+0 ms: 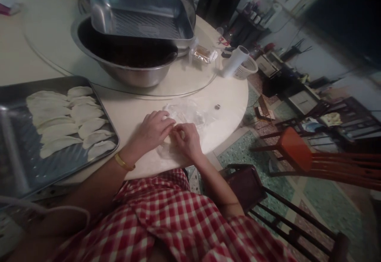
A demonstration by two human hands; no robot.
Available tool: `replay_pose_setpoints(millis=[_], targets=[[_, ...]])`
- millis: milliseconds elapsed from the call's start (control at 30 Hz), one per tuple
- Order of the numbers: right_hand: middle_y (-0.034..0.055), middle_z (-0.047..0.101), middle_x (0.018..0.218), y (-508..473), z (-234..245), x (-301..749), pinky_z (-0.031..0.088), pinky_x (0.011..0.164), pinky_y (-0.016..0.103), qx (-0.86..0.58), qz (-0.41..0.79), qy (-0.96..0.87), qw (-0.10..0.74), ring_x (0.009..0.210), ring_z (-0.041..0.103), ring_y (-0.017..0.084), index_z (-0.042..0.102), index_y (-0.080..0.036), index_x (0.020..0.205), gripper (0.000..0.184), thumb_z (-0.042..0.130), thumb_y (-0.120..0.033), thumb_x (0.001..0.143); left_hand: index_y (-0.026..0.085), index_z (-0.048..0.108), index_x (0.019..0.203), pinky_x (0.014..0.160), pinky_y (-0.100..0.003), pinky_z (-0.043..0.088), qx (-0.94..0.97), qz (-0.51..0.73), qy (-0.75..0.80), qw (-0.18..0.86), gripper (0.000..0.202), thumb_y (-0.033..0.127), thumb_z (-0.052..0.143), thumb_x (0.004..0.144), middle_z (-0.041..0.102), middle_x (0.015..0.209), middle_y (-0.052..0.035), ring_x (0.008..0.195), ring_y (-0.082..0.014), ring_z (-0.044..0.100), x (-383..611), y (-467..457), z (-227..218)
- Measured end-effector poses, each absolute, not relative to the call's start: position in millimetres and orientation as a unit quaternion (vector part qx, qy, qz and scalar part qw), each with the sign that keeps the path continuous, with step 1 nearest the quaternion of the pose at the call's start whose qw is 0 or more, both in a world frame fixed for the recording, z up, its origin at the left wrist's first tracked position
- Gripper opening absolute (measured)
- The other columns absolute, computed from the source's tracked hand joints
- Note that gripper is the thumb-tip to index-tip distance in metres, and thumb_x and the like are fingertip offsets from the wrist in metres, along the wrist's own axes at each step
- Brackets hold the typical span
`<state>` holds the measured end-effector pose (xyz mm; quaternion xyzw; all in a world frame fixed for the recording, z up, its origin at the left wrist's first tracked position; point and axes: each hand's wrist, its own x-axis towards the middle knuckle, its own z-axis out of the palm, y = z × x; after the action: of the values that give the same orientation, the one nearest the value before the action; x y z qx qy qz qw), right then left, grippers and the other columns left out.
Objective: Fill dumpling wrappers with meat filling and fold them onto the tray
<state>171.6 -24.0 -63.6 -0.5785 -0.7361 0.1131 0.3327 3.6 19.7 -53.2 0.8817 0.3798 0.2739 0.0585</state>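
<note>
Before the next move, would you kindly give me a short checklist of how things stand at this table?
1. Both hands in view: ok; left hand and right hand are close together.
2. What the fingers hold: cannot tell; too small and partly hidden.
3. Dumplings inside the tray: ok; grouped in rows.
4. Large bowl upright: ok.
5. Bowl's contents: cannot tell; too dark.
6. Scissors away from the hands: ok; across the table.

Right of the metal tray [59, 166], a pale dough piece [169, 139] sits mostly hidden in the hands [153, 130]; a clear, wrinkled plastic sheet [190, 109] spreads there too, extending farther from the tray.
</note>
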Motion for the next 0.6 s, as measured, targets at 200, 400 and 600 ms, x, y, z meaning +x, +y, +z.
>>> replay_pose_setpoints(millis=[200, 400, 600], targets=[[0.0055, 0.066, 0.082, -22.5, -67.6, 171.1, 0.044, 0.078, 0.035, -0.626, 0.092, -0.707, 0.316, 0.082, 0.054, 0.021, 0.067, -0.022, 0.089, 0.013, 0.057, -0.028, 0.087, 0.02, 0.069, 0.103, 0.086, -0.044, 0.045, 0.863, 0.291, 0.405, 0.084, 0.027, 0.024, 0.045, 0.093, 0.062, 0.111, -0.0121, 0.103, -0.0274, 0.056, 3.7, 18.8, -52.1], [0.0085, 0.068, 0.095, -30.4, -67.4, 158.3, 0.042, 0.078, 0.036, -0.546, 0.002, -0.771, 0.328, 0.086, 0.054, 0.021, 0.069, -0.022, 0.092, 0.018, 0.051, -0.024, 0.091, 0.02, 0.07, 0.095, 0.098, -0.039, 0.045, 0.839, 0.331, 0.362, 0.234, 0.037, 0.008, 0.036, 0.084, 0.061, 0.109, -0.0079, 0.109, -0.0204, 0.056, -0.6, 24.3, -49.1], [0.0071, 0.069, 0.092, -46.9, -66.3, 147.8, 0.043, 0.078, 0.037, -0.515, -0.027, -0.785, 0.344, 0.086, 0.056, 0.02, 0.067, -0.023, 0.09, 0.016, 0.051, -0.025, 0.092, 0.02, 0.071, 0.088, 0.101, -0.045, 0.043, 0.813, 0.345, 0.392, 0.258, 0.033, 0.012, 0.041, 0.077, 0.062, 0.107, -0.0088, 0.11, -0.0242, 0.057, -2.4, 28.6, -50.3]])
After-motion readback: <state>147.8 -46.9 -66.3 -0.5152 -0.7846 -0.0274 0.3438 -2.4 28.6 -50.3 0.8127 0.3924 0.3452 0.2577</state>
